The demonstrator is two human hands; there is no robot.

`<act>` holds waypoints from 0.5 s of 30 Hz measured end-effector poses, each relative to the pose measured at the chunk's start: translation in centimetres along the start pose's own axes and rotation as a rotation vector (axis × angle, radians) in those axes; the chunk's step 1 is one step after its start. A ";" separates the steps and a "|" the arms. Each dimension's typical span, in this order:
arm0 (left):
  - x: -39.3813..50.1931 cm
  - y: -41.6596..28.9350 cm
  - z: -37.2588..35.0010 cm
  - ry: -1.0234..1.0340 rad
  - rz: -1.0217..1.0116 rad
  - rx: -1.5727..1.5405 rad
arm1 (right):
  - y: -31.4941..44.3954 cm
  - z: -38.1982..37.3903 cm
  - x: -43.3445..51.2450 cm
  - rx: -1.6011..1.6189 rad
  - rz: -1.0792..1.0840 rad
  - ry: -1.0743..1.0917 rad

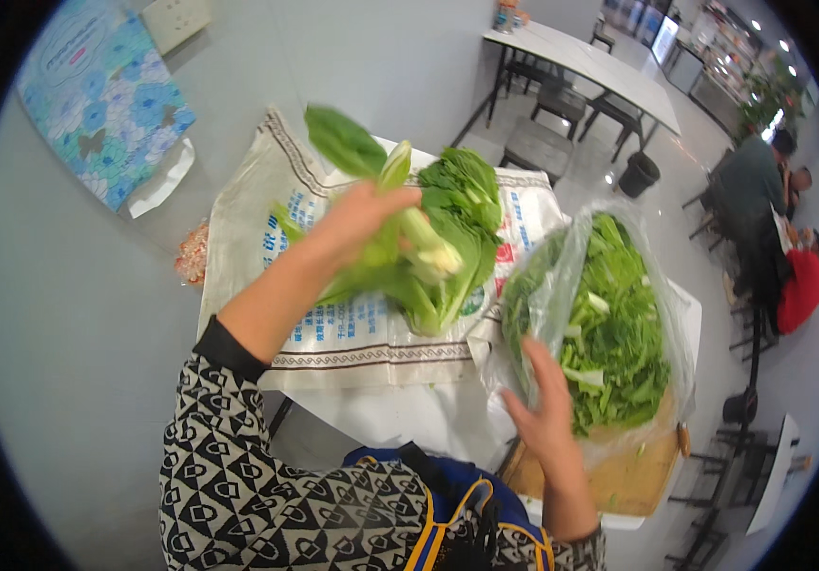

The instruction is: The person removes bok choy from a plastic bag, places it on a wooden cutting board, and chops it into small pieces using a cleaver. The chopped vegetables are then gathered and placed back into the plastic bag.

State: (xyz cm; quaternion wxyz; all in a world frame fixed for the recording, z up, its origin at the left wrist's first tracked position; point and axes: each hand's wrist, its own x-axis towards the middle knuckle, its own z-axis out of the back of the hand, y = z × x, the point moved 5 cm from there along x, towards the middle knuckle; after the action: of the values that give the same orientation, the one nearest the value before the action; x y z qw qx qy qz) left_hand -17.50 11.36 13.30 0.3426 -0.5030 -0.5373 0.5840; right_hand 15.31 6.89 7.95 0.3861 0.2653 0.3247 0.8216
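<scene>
My left hand [363, 218] grips a leafy green vegetable [427, 246] by its pale stalks, cut base towards the right; it is blurred. Below and beyond it, more whole leafy heads [441, 310] lie on a flattened woven plastic sack [359, 371] that bears printed writing. My right hand [548, 407] has its fingers apart with nothing in them, at the near left side of a clear plastic bag [556, 303]. Whether it touches the bag, I cannot tell. Loose, cut-looking greens [620, 321] fill the bag.
The bag rests partly over a wooden cutting board [627, 485], with a wooden handle [683, 439] at its edge. Beneath everything is a white table [402, 417]. A flowered paper bag [117, 121] hangs by the wall at left. Seated people [752, 178] are off to the right.
</scene>
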 end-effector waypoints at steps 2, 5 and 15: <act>-2.8 2.0 -3.3 0.096 0.030 -0.225 | 0.5 -2.8 3.1 0.057 0.123 -0.069; -6.7 6.1 -5.9 0.173 0.212 -0.358 | 0.6 -5.2 4.4 0.397 0.142 -0.193; -13.8 9.2 -2.5 0.114 0.107 0.102 | -2.5 -2.0 0.5 0.734 -0.290 -0.122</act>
State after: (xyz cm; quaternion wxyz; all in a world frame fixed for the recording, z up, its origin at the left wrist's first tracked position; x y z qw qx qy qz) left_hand -10.23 -2.60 7.62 0.3661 -0.5454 -0.4585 0.5985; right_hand 14.81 7.89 4.92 0.3960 0.3854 0.6074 0.5707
